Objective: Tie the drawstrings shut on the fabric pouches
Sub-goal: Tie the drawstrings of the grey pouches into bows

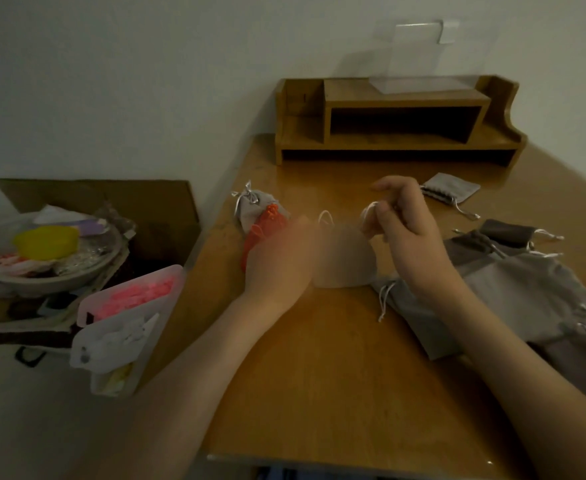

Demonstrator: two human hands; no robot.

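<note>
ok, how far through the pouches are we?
Looks done: grey pouch with a silver bow and orange mesh pouch, set aside at the left edge of the desk. In hand: beige pouch; right hand pinches its white drawstring, left hand is too blurred to read. Left: the pile of grey and brown pouches on the right, cords trailing loose; small grey pouch by the wooden shelf, knot unclear.

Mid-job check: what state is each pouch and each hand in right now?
left hand: motion-blurred at the beige pouch, grip unclear.
right hand: pinches the drawstring.
beige pouch: between the hands, cords looped, not yet tied.
grey pouch with silver bow: tied shut.
red pouch: top gathered, looks closed.
small grey pouch: flat, cord loose.
pile of pouches: flat, untied.
</note>
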